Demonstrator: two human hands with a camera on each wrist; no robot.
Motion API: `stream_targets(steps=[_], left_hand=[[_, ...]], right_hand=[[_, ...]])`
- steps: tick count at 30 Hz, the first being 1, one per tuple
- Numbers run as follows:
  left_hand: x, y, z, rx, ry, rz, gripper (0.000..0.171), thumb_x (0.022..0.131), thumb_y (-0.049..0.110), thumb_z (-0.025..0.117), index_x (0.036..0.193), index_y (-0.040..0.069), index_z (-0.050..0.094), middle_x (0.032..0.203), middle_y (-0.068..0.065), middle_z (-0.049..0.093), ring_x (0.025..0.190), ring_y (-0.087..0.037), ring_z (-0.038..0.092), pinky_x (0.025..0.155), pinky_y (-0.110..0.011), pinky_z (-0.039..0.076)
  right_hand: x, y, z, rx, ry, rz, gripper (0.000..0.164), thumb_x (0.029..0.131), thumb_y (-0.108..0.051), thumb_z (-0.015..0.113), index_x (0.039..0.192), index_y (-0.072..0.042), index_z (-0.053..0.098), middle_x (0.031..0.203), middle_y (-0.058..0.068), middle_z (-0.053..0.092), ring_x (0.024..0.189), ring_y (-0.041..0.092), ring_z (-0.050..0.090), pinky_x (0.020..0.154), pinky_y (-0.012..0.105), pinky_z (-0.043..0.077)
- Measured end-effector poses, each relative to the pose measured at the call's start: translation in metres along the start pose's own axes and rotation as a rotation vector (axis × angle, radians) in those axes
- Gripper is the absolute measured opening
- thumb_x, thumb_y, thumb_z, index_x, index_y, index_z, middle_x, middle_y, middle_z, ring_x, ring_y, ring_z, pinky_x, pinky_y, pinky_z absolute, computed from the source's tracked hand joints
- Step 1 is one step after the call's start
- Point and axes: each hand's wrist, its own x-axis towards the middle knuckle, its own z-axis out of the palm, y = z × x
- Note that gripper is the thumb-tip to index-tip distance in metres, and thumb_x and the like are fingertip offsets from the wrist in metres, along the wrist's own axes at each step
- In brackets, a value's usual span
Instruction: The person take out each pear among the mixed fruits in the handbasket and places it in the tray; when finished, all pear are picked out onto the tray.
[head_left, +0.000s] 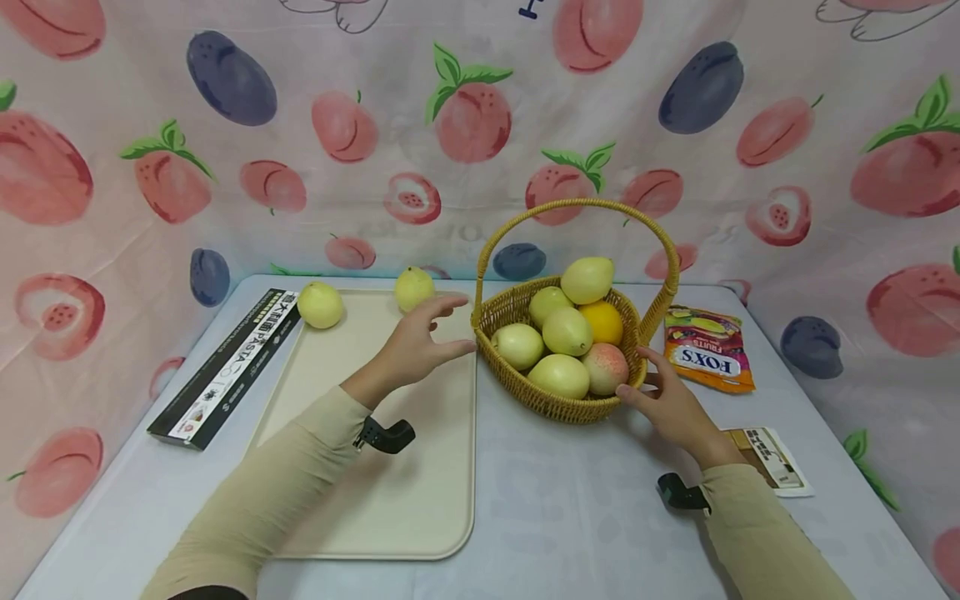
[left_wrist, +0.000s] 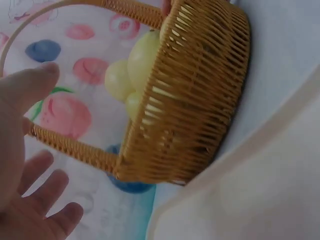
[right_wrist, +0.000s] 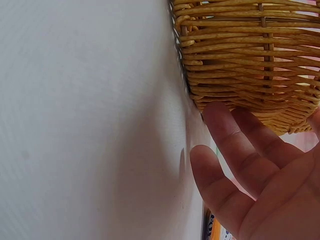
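A woven wicker basket [head_left: 540, 406] with a tall arched handle stands right of centre. Inside lie several pale yellow-green fruits [head_left: 567, 332], an orange [head_left: 602, 322] and a peach [head_left: 605, 369]. My left hand [head_left: 420, 346] hovers at the basket's left end, thumb and fingers spread apart and holding nothing; the left wrist view shows the left hand [left_wrist: 30, 165] beside the handle. At the right end, my right hand [head_left: 671, 408] touches the basket, thumb near the front rim. In the right wrist view its extended fingers [right_wrist: 232, 135] rest against the wicker near the base.
A beige tray [head_left: 420, 492] lies on the left, with two yellow-green fruits [head_left: 321, 305] at its far edge. Beside it is a black pasta box [head_left: 225, 367]. On the right are a FOX'S candy bag [head_left: 707, 350] and a brown-and-white packet [head_left: 772, 462]. A fruit-print cloth hangs behind.
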Motion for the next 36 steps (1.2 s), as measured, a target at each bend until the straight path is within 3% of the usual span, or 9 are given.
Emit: stream_targets(steps=[9,18,22,28,36], left_hand=[[0.025,0.029,0.025,0.052,-0.142,0.084,0.067,0.089,0.029,0.078,0.147,0.010,0.049,0.149,-0.010,0.045,0.139,-0.027,0.039,0.110,-0.047,0.036],[0.051,0.036,0.052,0.119,-0.213,0.167,0.072,0.087,0.029,0.081,0.148,0.009,0.048,0.152,-0.009,0.042,0.140,-0.025,0.036,0.112,-0.044,0.035],[0.059,0.039,0.063,0.120,-0.228,0.159,0.072,0.086,0.028,0.081,0.147,0.009,0.048,0.151,-0.009,0.043,0.140,-0.025,0.036,0.112,-0.041,0.034],[0.066,0.037,0.083,0.127,-0.254,0.091,0.072,0.088,0.032,0.079,0.149,0.010,0.046,0.151,-0.008,0.043,0.139,-0.023,0.038,0.112,-0.039,0.034],[0.073,0.033,0.100,0.095,-0.223,0.044,0.072,0.088,0.031,0.080,0.149,0.009,0.047,0.152,-0.010,0.042,0.140,-0.025,0.037,0.112,-0.039,0.034]], right_hand=[[0.000,-0.001,-0.001,-0.001,0.004,0.005,0.090,0.097,-0.049,0.062,0.160,-0.011,0.010,0.147,0.038,0.033,0.126,0.050,0.044,0.096,0.063,0.043],[0.001,0.001,0.002,0.004,0.005,-0.006,0.090,0.098,-0.048,0.062,0.160,-0.010,0.010,0.148,0.038,0.033,0.127,0.050,0.043,0.097,0.064,0.043],[0.000,0.002,0.002,0.000,0.011,-0.008,0.090,0.098,-0.049,0.062,0.160,-0.011,0.010,0.147,0.038,0.033,0.127,0.050,0.043,0.097,0.064,0.043],[0.000,0.000,0.002,0.008,0.009,0.010,0.090,0.097,-0.051,0.062,0.160,-0.012,0.010,0.149,0.037,0.031,0.128,0.051,0.041,0.097,0.065,0.043],[-0.001,0.000,0.001,0.004,0.011,0.005,0.090,0.097,-0.050,0.062,0.160,-0.011,0.011,0.149,0.037,0.031,0.127,0.050,0.043,0.096,0.063,0.044]])
